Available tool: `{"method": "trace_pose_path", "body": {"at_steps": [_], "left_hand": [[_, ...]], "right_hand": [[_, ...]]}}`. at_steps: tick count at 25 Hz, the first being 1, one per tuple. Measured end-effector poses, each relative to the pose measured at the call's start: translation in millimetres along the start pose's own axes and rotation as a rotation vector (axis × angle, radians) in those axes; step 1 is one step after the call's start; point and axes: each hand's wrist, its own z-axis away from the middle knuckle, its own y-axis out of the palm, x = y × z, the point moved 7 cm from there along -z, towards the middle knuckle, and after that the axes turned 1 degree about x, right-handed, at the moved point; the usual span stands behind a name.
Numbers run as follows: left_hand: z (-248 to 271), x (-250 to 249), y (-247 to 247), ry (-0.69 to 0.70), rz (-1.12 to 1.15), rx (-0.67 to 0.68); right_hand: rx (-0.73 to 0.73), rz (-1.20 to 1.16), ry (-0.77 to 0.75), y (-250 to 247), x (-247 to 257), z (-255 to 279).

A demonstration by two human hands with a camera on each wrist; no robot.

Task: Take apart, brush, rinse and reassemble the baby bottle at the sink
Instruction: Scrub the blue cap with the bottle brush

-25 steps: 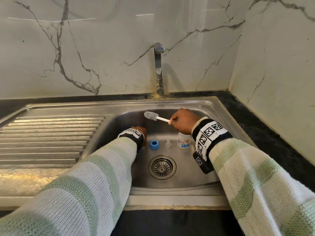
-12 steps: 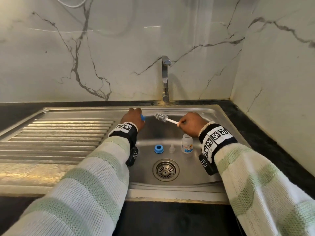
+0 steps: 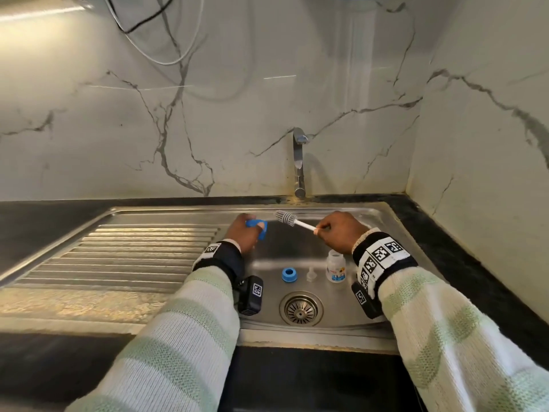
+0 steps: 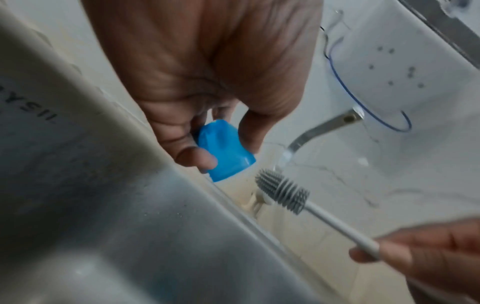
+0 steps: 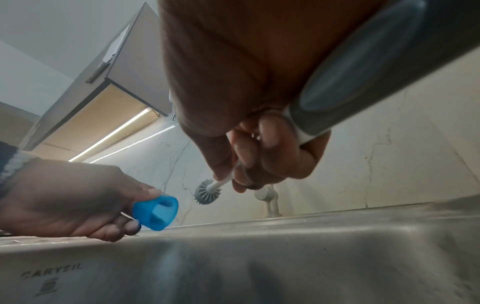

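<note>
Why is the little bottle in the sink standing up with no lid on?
The bottle stands upright and open. Its blue ring and nipple lie apart beside it, and the left hand holds the blue cap.

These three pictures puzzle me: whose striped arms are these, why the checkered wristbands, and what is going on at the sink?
No machine here: a person wears three cameras. The wide picture comes from the head; the two close ones come from black boxes strapped under each wrist, beside the checkered bands.

The left hand holds a blue cap, its open end turned toward the brush. The right hand holds a small bottle brush with a grey head on a white stem, close to the cap but apart from it.

On the floor of the steel sink, behind the drain, stand a blue ring, a clear teat and the bottle. No water is running.
</note>
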Motion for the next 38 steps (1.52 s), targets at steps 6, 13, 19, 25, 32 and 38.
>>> {"method": "trace_pose_path", "body": {"at_steps": [6, 13, 19, 25, 32, 38], "left_hand": [[11, 4, 1, -0.234, 0.607, 0.056], [2, 13, 6, -0.260, 0.575, 0.123], [12, -3, 33, -0.216, 0.515, 0.278], [7, -2, 30, -0.189, 0.516, 0.268], [12, -6, 27, -0.144, 0.421, 0.353], [4, -6, 20, -0.140, 0.446, 0.255]], "right_hand": [[0.082, -0.053, -0.069, 1, 12, 5], [0.129, -0.059, -0.047, 3, 6, 4], [0.132, 0.073, -0.077, 13, 8, 0], [0.146, 0.049, -0.119, 17, 21, 0], [0.223, 0.067, -0.039, 7, 11, 0], [0.145, 0.018, -0.121, 11, 24, 2]]}}
